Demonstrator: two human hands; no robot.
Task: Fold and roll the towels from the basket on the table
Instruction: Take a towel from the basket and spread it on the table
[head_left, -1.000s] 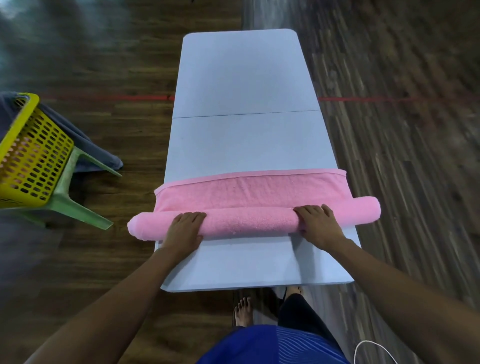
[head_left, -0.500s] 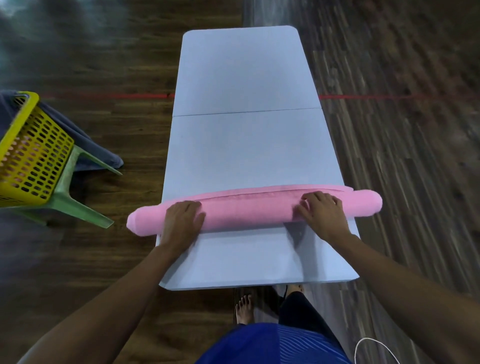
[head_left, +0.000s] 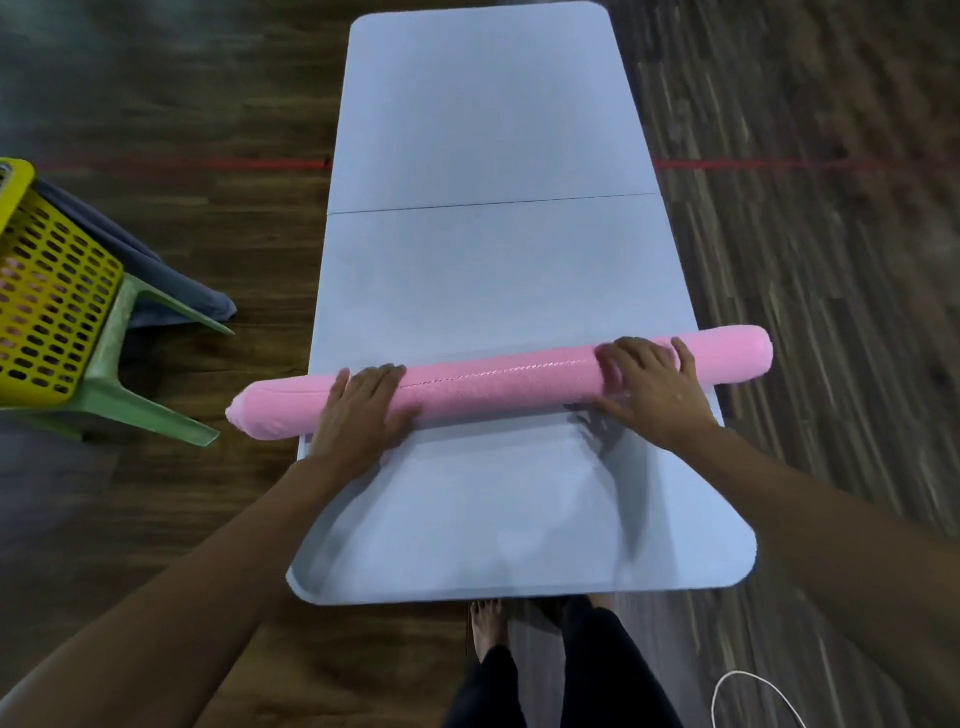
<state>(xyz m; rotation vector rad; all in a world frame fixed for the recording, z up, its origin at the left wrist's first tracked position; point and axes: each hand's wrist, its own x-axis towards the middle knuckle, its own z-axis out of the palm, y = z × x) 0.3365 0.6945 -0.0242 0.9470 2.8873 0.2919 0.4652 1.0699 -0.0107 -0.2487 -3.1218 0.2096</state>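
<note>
**Rolled shut since the last look**

Wound up completely now: pink towel (head_left: 498, 382) with no flat flap left ahead, stitched hem on top. Lies crosswise on the near half of the table (head_left: 483, 270), both ends overhanging the edges. Pressed from above by left hand (head_left: 361, 410) and right hand (head_left: 652, 387), fingers laid out over the cloth (no pinch, no curl around it). Looks like the end of the rolling step. Next: calls for setting the roll aside without loosening it, then reaching to the yellow basket (head_left: 47, 291) at left.

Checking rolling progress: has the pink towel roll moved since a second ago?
Yes. The pink towel roll moved away from the person, nearer the seam across the table.
</note>
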